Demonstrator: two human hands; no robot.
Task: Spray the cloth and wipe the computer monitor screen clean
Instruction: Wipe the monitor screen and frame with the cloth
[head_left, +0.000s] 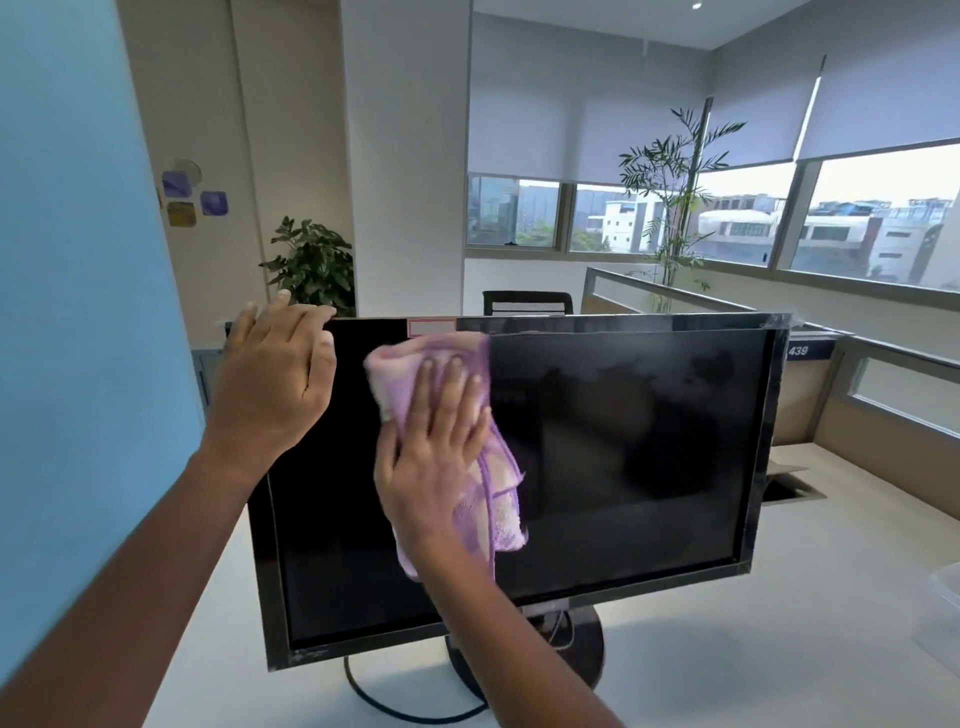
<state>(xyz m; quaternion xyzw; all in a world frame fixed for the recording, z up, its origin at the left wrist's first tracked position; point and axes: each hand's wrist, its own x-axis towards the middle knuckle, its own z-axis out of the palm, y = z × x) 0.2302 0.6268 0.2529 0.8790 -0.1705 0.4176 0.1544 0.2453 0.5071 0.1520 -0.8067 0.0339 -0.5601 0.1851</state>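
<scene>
Left forearm (130, 571): enters at the lower left corner, closest to the lens, and rises to the monitor's upper left corner.
Right forearm (519, 649): enters at bottom centre and crosses in front of the monitor's lower bezel.
Left hand (275, 384): fingers curled over the top edge of the black flat-panel computer monitor (769, 447) at its upper left corner, gripping it; holds nothing else.
Right hand (431, 467): fingers straight and slightly spread, palm forward, pressing the cloth flat against the screen; no finger is curled round it.
Pink and lilac checked terry cloth (498, 509): lies between the right hand and the dark glass screen (623, 441), in the upper left half of the panel. One bunched end protrudes above the fingertips, just below the top bezel; the other end hangs loose to the right of the wrist.
Hand spacing: the cloth is just beside the left hand, not touching it.
Screen: unlit, with faint reflections.
Monitor support: round glossy black base (576, 654) standing on the white tabletop (753, 649); a black cable (374, 696) loops forward from it.
Right edge: part of a translucent plastic container (943, 618) on the tabletop.
Background: black office chair (527, 302), two green potted plants (311, 265), windows with grey roller blinds (524, 104).
</scene>
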